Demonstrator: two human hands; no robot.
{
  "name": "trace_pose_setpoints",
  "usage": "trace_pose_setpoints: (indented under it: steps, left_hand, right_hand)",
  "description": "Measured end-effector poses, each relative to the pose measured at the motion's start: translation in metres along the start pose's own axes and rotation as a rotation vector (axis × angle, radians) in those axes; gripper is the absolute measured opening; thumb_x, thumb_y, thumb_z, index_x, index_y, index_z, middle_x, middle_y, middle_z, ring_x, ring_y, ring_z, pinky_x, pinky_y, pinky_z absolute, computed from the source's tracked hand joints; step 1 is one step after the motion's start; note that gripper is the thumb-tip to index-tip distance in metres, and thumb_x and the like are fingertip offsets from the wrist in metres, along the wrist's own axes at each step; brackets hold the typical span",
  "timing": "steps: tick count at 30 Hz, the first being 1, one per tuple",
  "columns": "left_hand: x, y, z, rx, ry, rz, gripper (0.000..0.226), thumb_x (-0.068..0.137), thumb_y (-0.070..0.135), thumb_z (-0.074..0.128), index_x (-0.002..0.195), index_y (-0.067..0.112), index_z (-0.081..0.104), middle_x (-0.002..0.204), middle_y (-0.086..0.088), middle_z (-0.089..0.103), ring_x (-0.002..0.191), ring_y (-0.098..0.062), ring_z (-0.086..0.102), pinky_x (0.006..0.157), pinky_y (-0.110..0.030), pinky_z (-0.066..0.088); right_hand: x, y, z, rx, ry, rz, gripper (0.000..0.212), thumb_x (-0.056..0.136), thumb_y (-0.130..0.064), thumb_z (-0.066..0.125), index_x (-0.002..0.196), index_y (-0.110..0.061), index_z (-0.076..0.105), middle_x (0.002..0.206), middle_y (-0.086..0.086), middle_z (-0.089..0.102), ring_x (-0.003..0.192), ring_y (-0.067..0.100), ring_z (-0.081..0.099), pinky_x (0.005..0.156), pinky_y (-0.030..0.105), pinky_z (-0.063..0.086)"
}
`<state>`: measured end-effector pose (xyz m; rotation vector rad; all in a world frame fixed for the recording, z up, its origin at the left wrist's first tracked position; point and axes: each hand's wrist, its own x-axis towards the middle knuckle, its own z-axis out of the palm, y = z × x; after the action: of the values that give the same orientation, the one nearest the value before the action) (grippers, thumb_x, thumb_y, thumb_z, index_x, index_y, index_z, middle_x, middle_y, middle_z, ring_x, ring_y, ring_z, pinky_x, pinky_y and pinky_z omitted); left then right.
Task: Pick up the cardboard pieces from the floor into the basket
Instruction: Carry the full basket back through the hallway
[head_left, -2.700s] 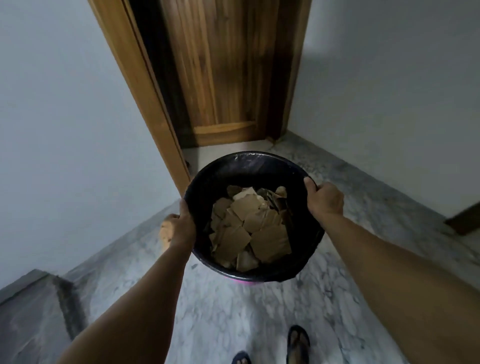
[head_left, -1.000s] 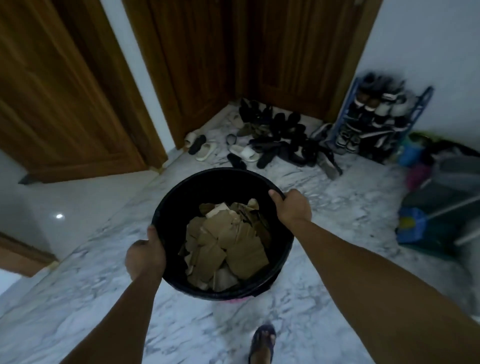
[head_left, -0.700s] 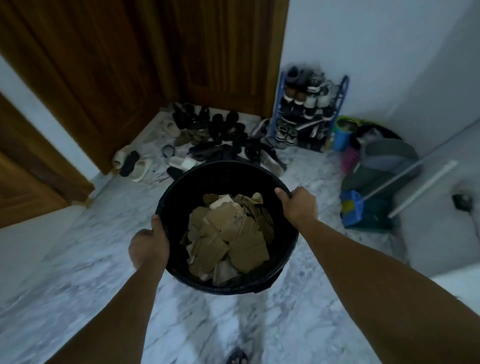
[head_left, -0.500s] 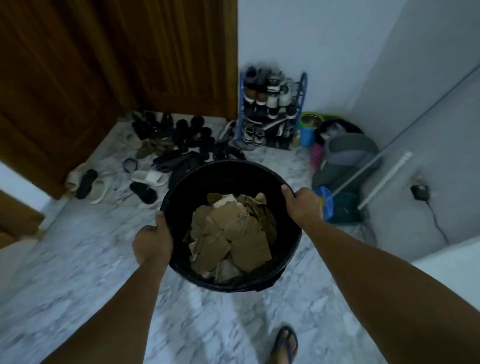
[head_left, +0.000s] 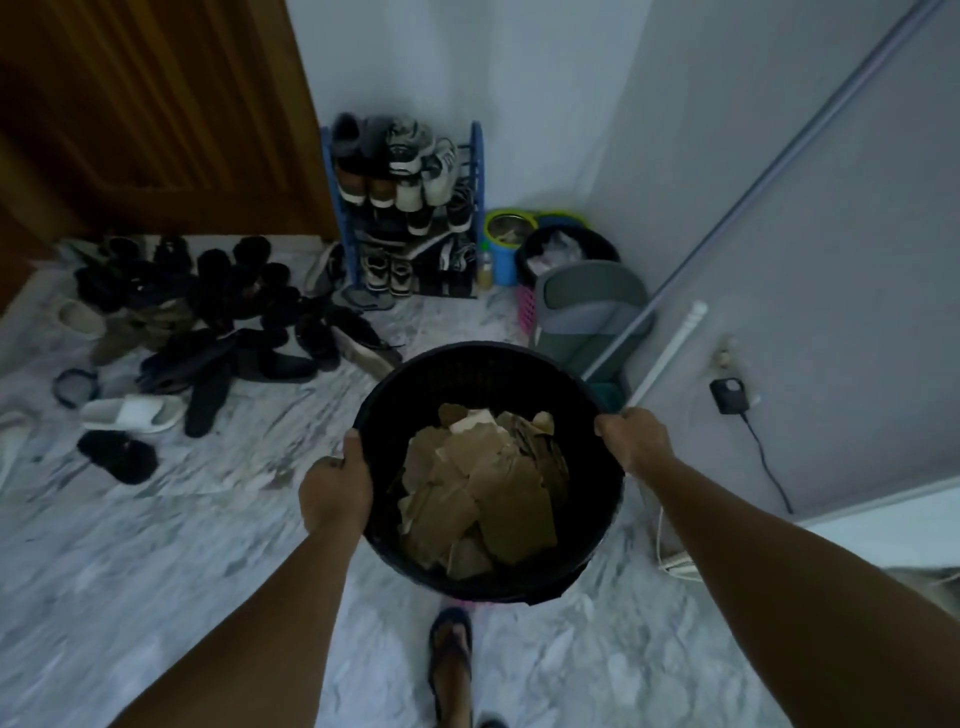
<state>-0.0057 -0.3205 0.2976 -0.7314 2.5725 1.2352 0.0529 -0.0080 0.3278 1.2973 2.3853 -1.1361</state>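
Note:
I hold a round black basket (head_left: 457, 374) in the air in front of me, above the marble floor. Several brown cardboard pieces (head_left: 483, 493) lie piled inside it. My left hand (head_left: 335, 483) grips the basket's left rim with the thumb over the edge. My right hand (head_left: 634, 441) grips the right rim. No cardboard shows on the floor around me.
A blue shoe rack (head_left: 405, 208) full of shoes stands in the corner ahead. Loose sandals and slippers (head_left: 208, 322) litter the floor at left. A grey bin (head_left: 587, 312), buckets and a broom handle (head_left: 670, 353) crowd the right wall. A charger (head_left: 730, 395) hangs there. My sandalled foot (head_left: 451, 660) is below.
I have turned right while carrying the basket: the wooden doors slid off to the left, and the shoe rack, bins and right wall came into view. Both hands kept their grip.

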Motion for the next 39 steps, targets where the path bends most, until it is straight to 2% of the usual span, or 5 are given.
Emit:
trace_pose_setpoints:
  steps: [6, 13, 28, 32, 39]
  left_hand:
    - [0.045, 0.03, 0.11, 0.035, -0.216, -0.027, 0.064, 0.098, 0.05, 0.037, 0.124, -0.005, 0.058, 0.126, -0.025, 0.058, 0.111, -0.038, 0.057, 0.093, -0.04, 0.045]
    - [0.072, 0.034, 0.239, 0.219, -0.518, -0.027, 0.014, 0.083, 0.008, 0.053, 0.071, 0.001, 0.053, 0.063, -0.014, 0.049, 0.056, -0.027, 0.05, 0.052, -0.032, 0.036]
    - [0.087, -0.035, 0.463, 0.374, -0.611, 0.0, 0.01, 0.081, 0.003, 0.054, 0.072, 0.005, 0.057, 0.064, -0.011, 0.052, 0.063, -0.025, 0.058, 0.058, -0.03, 0.047]
    - [0.089, -0.049, 0.491, 0.386, -0.593, -0.01, 0.015, 0.081, 0.003, 0.057, 0.067, -0.001, 0.055, 0.063, -0.012, 0.053, 0.066, -0.029, 0.06, 0.061, -0.032, 0.049]
    - [0.074, -0.06, 0.517, 0.408, -0.637, -0.034, 0.016, 0.081, 0.002, 0.063, 0.093, -0.009, 0.067, 0.088, -0.02, 0.065, 0.086, -0.036, 0.068, 0.077, -0.049, 0.059]
  right_hand:
    - [0.087, 0.038, -0.023, -0.046, -0.006, 0.099, 0.027, 0.082, -0.017, 0.061, 0.1, 0.003, 0.063, 0.101, 0.021, 0.065, 0.093, 0.034, 0.063, 0.07, 0.032, 0.047]
    - [0.194, 0.119, -0.027, -0.307, -0.068, 0.142, 0.015, 0.084, -0.009, 0.056, 0.075, -0.006, 0.045, 0.08, 0.015, 0.051, 0.072, 0.025, 0.049, 0.062, 0.028, 0.037]
    - [0.376, 0.283, 0.015, -0.437, -0.126, 0.121, 0.02, 0.084, -0.013, 0.06, 0.099, 0.001, 0.061, 0.094, 0.023, 0.068, 0.08, 0.035, 0.069, 0.07, 0.044, 0.06]
    - [0.394, 0.303, 0.025, -0.436, -0.118, 0.126, 0.019, 0.085, -0.012, 0.059, 0.101, 0.0, 0.057, 0.096, 0.021, 0.064, 0.082, 0.036, 0.066, 0.07, 0.042, 0.059]
    - [0.409, 0.336, 0.033, -0.493, -0.077, 0.121, 0.028, 0.09, -0.013, 0.06, 0.113, 0.001, 0.051, 0.113, 0.024, 0.059, 0.102, 0.039, 0.06, 0.069, 0.033, 0.042]
